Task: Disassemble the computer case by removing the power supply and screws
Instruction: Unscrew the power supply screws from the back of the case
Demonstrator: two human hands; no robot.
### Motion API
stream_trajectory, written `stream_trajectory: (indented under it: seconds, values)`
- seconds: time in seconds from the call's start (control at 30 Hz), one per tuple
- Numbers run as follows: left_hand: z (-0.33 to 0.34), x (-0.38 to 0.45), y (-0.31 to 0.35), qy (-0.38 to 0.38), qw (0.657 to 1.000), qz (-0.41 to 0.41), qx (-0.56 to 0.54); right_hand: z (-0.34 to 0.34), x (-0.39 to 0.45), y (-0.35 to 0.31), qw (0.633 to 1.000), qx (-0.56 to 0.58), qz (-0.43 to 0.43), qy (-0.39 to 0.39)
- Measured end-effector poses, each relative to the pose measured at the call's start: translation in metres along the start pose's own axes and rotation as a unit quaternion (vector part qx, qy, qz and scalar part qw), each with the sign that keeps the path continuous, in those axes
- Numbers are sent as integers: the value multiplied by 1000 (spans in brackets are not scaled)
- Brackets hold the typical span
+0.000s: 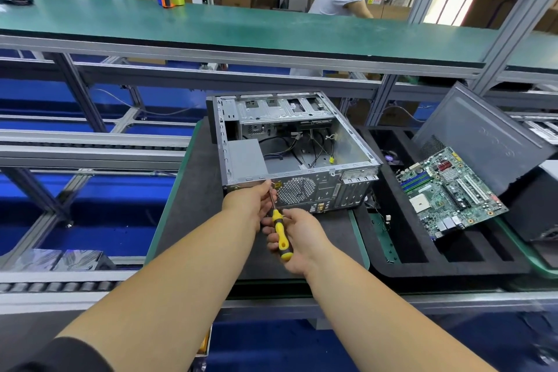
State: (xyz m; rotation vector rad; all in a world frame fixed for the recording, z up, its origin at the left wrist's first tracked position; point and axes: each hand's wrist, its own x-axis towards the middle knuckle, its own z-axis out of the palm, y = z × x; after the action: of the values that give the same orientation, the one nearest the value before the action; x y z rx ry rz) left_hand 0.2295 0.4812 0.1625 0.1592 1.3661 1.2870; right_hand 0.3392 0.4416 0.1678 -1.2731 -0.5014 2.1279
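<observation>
Both bare forearms reach forward from the bottom of the view toward the open grey steel computer case (pixel 290 148), which lies on its side on a dark work mat (pixel 193 190). Right hand (pixel 297 237) has its fingers curled around the yellow-and-black handle of a slim screwdriver (pixel 280 235). Left hand (pixel 252 201) is up at the shaft, fingertips apparently pinching or steadying it just below the case's rear panel; the exact contact is hidden by the fingers themselves. The tip seems to meet the panel just above the left fingertips, at the upper edge beside the round perforated fan grille (pixel 297 190), so I judge a rear-panel screw is being worked.

Progress looks well on. Just beyond the left fingers, the plain grey box-shaped power supply (pixel 246 157) sits in the case's near-left corner, not yet removed, with loose black and coloured cables (pixel 302 148) beyond it on a bare case floor. The green printed motherboard (pixel 450 193) is already out, resting well to the right of the right hand in a black foam compartment tray (pixel 422 257). A dark grey side panel (pixel 483 136) leans behind it. The other tray slots appear unfilled. Freeing the power supply and its screws remains.
</observation>
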Motion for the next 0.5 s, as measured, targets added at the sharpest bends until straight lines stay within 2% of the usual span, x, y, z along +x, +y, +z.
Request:
stream_trajectory:
  seconds: [0.23, 0.5]
  values:
    - [0, -4, 0, -39, 999, -9, -1, -3, -1, 3, 999, -32, -34, 25]
    - [0, -13, 7, -47, 999, -13, 10, 0, 8, 8, 998, -26, -56, 32]
